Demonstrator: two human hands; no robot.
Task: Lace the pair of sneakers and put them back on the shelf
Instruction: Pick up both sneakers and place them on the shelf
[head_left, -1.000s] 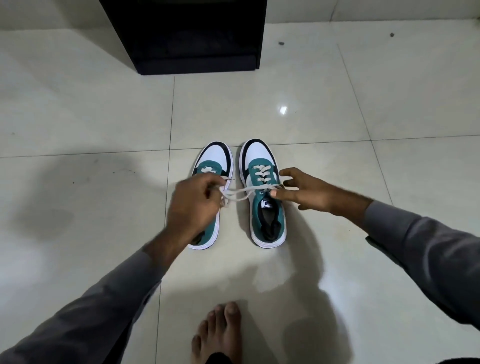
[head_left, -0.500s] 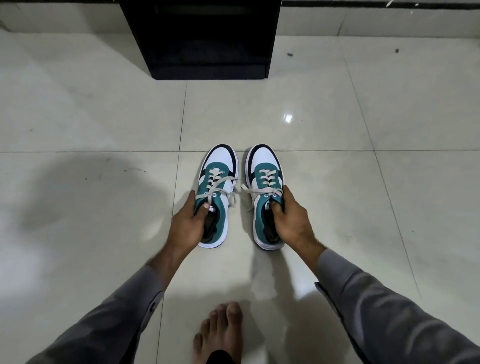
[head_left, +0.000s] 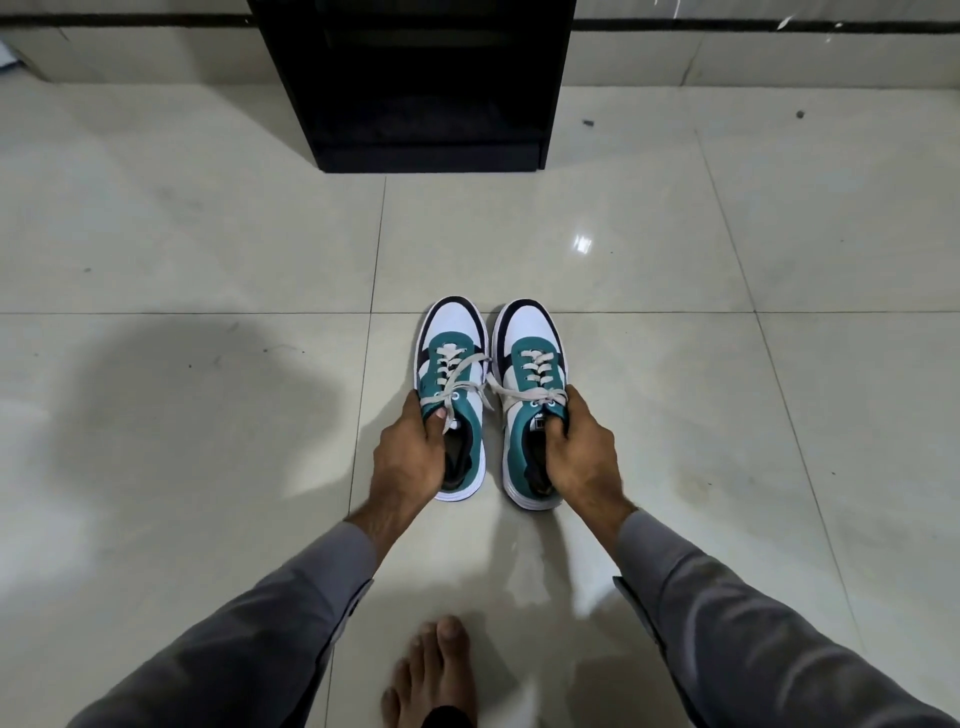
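Sneakers stand side by side on the tiled floor (head_left: 208, 234), toes toward the black shelf (head_left: 415, 78). Left hand (head_left: 408, 452) has its grip clamped on the left sneaker (head_left: 454, 353) collar; right hand (head_left: 582, 447) likewise grips the right sneaker (head_left: 530, 353), fingers inside its opening.

Single head view, steeply downward, floor (head_left: 208, 234) close below

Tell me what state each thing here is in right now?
Left sneaker: laced, on the floor, gripped at its collar.
Right sneaker: laced, on the floor, gripped at its collar.
Left hand: closed on the left sneaker.
Right hand: closed on the right sneaker.
Shelf: dark, contents unclear.
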